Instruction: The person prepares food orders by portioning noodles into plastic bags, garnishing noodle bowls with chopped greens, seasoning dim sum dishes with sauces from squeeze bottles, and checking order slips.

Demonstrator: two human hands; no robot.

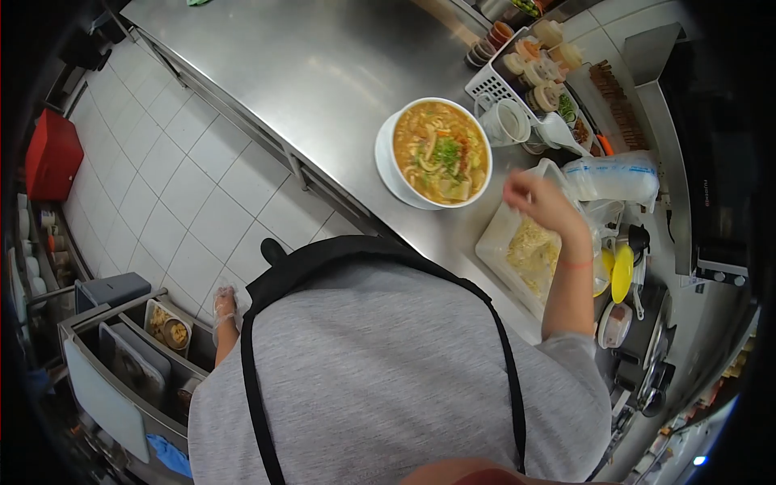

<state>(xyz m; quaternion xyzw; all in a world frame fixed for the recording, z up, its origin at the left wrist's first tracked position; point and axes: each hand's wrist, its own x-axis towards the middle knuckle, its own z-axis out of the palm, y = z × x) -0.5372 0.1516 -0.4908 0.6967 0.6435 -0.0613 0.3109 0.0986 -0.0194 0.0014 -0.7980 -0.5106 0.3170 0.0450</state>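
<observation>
A white bowl of noodle soup (pixel 443 153), topped with chopped greens and reddish flakes, stands on a white saucer (pixel 390 171) on the steel counter. My right hand (pixel 540 204) is bare and raised beside the bowl, above a clear plastic tub (pixel 495 242) of pale yellow crumbly bits (pixel 531 252). Its fingers are curled together in a pinch, and anything between them is hidden. Away from the counter, my left hand (pixel 225 305) hangs low at my side in a thin clear plastic glove. The fingers look loosely extended, with nothing visible in them.
A clear jug (pixel 506 123) stands just beyond the bowl. Behind it is a white basket (pixel 490 84) with several lidded condiment pots. A plastic-wrapped pack (pixel 614 179) and a yellow spoon-like utensil (pixel 622 273) lie to the right. Behind my left side stands an open drawer unit (pixel 121 323).
</observation>
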